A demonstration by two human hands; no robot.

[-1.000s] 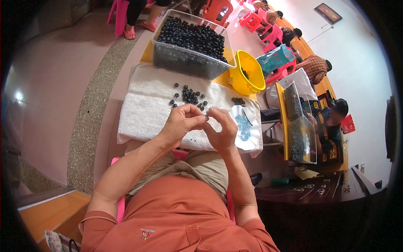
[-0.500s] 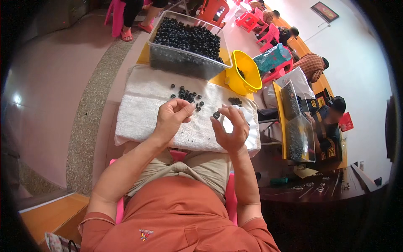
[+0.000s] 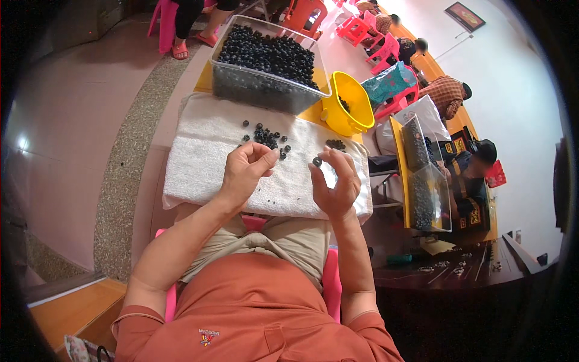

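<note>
My right hand (image 3: 339,186) pinches a round black bead (image 3: 317,161) between thumb and fingertips, above the right part of a white towel (image 3: 208,145). Its hole faces up toward me. To the left, my left hand (image 3: 246,174) is closed with thumb and forefinger pressed together; anything between them is too small or hidden to make out. Just beyond the left hand, a loose group of black beads (image 3: 263,136) lies on the towel. A smaller cluster of dark beads (image 3: 335,145) rests beyond my right hand. Tiny dark specks dot the towel near me.
Behind the towel stands a clear plastic bin (image 3: 259,84) heaped with black beads. Beside it is a yellow basket (image 3: 356,111) with some dark pieces inside. At right, a person (image 3: 473,175) sits by more clear bins (image 3: 429,199). Pink chairs (image 3: 386,51) stand farther off.
My right hand has shifted slightly right, and the bead in it has turned so its hole shows. My left hand keeps its pinch almost in place.
</note>
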